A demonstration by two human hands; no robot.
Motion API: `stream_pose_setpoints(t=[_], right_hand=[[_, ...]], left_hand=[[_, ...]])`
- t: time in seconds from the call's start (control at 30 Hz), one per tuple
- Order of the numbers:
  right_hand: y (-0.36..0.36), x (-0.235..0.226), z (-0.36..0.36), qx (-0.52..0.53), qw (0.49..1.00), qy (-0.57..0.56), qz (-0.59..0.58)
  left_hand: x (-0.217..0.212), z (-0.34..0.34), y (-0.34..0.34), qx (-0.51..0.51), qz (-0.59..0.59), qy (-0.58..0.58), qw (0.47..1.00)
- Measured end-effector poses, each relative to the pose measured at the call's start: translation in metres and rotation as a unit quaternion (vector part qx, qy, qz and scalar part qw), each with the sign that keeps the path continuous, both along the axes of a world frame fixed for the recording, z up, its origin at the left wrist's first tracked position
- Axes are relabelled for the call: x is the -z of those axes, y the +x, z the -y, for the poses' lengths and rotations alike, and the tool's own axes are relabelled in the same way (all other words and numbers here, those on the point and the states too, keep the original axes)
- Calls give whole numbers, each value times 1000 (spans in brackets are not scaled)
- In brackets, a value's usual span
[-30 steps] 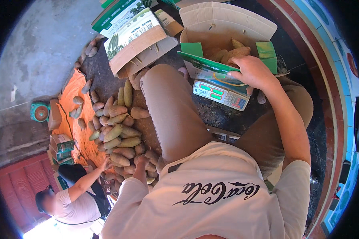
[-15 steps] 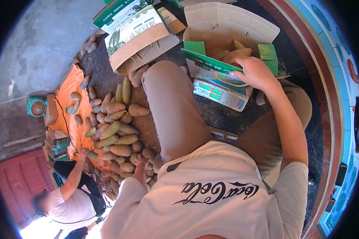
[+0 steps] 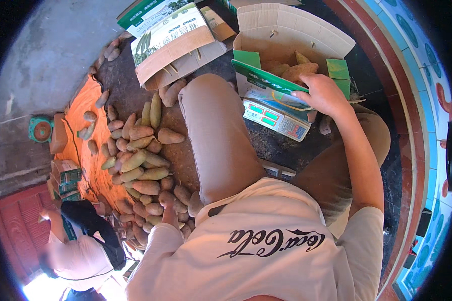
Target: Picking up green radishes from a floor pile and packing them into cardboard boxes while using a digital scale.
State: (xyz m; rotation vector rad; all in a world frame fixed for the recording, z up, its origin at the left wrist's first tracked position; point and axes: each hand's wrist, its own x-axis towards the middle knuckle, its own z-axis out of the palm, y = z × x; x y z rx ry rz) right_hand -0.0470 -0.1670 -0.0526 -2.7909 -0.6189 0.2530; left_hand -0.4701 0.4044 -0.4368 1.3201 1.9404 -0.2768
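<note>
My right hand grips the near wall of a green-and-white cardboard box, thumb outside and fingers over the edge. Several dirt-covered radishes lie inside it. The box rests on a digital scale with lit green displays and a keypad. At my left side, my left hand reaches down onto a heap of green and brownish radishes. Its fingers are small and partly hidden among them, so I cannot see whether it holds one.
An open carton lies tilted beyond my left knee. An orange sheet spreads under part of the heap. A co-worker is at the lower left, near stacked boxes. A raised tiled edge curves along the right.
The co-worker's arm has drawn back from the heap toward the left. My left hand has shifted slightly left and down. My right hand keeps its place on the box edge.
</note>
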Motion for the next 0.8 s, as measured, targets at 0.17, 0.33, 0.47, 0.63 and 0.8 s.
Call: stream_pose_setpoints(t=[0.17, 0.33, 0.47, 0.63, 0.8], right_hand=[[-1, -1, 2, 2, 1000, 14, -3], [0, -1, 0, -1, 1000, 12, 4], [-2, -1, 1, 14, 1000, -1, -13], [1, 0, 2, -3, 999, 19, 31], [1, -1, -4, 6, 1000, 17, -14]], left_hand=[[0, -13, -23, -140, 109, -59, 982], [-28, 5, -28, -124, 141, -78, 979], [-62, 33, -8, -104, 169, -104, 975], [-59, 20, -21, -132, 128, -136, 974], [-56, 44, -18, -209, 22, -198, 957]])
